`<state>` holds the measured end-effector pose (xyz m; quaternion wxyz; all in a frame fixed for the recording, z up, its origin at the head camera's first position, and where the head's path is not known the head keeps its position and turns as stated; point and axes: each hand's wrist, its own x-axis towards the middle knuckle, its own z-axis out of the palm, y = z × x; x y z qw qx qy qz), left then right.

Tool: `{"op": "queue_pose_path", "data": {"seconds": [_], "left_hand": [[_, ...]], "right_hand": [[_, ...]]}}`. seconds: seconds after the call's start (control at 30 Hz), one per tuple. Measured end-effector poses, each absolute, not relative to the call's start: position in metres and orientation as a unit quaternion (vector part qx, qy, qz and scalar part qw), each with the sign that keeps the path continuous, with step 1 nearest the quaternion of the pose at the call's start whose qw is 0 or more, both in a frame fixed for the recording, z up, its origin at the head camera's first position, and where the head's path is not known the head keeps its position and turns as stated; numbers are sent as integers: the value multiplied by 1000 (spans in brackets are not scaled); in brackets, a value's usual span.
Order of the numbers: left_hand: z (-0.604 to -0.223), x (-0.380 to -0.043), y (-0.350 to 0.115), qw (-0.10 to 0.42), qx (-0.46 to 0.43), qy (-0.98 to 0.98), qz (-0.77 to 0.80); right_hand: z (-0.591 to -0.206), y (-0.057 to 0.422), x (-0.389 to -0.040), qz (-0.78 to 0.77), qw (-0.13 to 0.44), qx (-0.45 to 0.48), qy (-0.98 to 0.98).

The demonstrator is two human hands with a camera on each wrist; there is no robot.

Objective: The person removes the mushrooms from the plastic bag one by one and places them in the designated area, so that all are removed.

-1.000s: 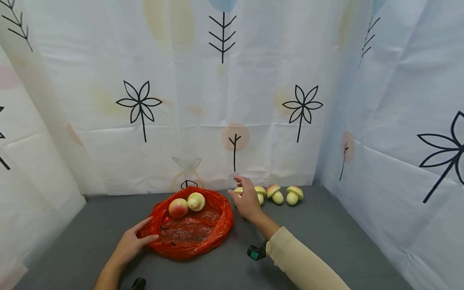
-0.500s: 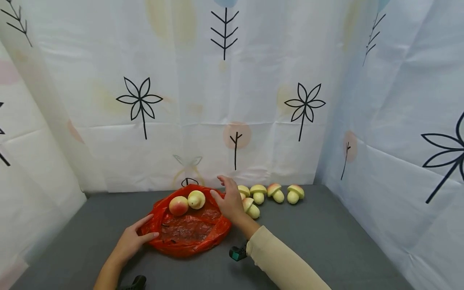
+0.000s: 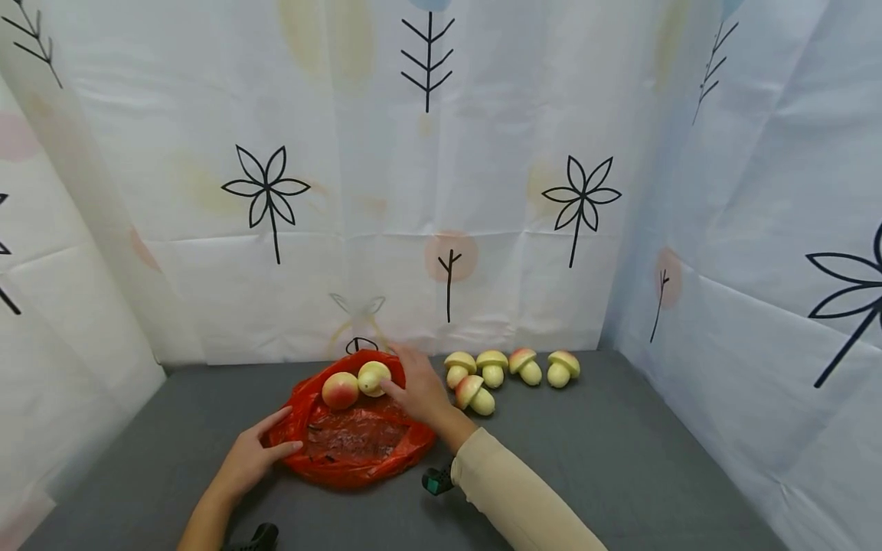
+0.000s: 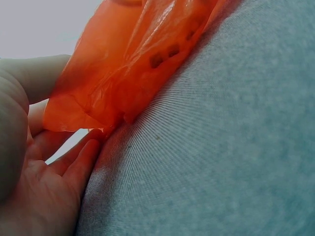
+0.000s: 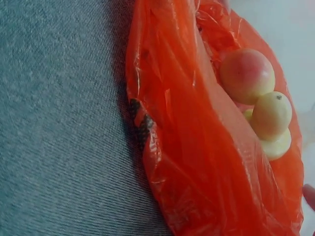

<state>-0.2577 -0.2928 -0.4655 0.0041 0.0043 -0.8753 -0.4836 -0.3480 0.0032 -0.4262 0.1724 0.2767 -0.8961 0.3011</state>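
Note:
A red plastic bag, its mouth spread wide, sits on the grey table. Inside lie two toy mushrooms: one shows its reddish cap, the other mushroom points its pale stem up. My left hand touches the bag's left side with thumb and fingers spread; in the left wrist view the bag's edge lies between thumb and fingers. Over the bag's right rim is my right hand, its thumb toward the inside near the pale mushroom. Its other fingertips are mostly hidden. The right wrist view shows both mushrooms inside the bag.
Several toy mushrooms stand in a row right of the bag, with one mushroom lying in front of them. Patterned white cloth hangs behind and at both sides of the grey table.
My right hand has moved left from the mushroom row to the bag's right rim, uncovering the mushrooms behind it. The left hand stays at the bag's left side.

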Motion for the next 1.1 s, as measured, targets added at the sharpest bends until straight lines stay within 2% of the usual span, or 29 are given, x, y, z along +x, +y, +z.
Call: {"op": "queue_pose_path", "data": {"seconds": [0.27,0.73,1.1], "left_hand": [[-463,-257,-292,2,9,-878,-479],[-462,-258,-293,-2,10,-875,-484],[-465,-260,-292,3,11,-878,-478]], "right_hand": [[-420,-4,-350,286,89,286,-910],[-423,-15,-355,177,33,318,-931],[-428,-19,-350,212,64,332,-917]]}}
